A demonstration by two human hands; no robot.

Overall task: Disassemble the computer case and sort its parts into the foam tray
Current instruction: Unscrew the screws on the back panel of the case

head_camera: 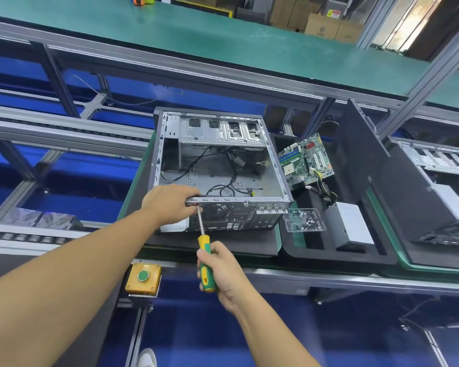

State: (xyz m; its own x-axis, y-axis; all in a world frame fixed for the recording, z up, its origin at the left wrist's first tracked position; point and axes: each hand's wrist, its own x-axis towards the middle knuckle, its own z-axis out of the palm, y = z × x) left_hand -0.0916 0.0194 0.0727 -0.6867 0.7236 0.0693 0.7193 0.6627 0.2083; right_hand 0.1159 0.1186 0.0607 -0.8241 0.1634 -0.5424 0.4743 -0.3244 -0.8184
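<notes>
Our left hand (pixel 167 205) grips the computer case (pixel 223 178), its fingers curled over the left end of the upper rim of the rear panel, which faces us. The case lies open side up on a dark mat close to the bench's near edge, with loose black cables on its bare metal floor.

Our right hand (pixel 223 271) is wrapped around the yellow-and-green handle of a screwdriver (pixel 206 260), out past the bench's near edge on our side. The shaft slants up and away to the rear panel, and its tip sits just under our left fingers, beside the fan grille. We cannot tell whether it is seated in a screw.

To the right of the case lies the black foam tray (pixel 329 256). It holds a green motherboard (pixel 306 161) toward the far edge, a grey power supply (pixel 351 223) nearer us and a dark side panel (pixel 361 154) standing on edge. A clear box of screws (pixel 304 220) sits just beside the case's near right corner.
</notes>
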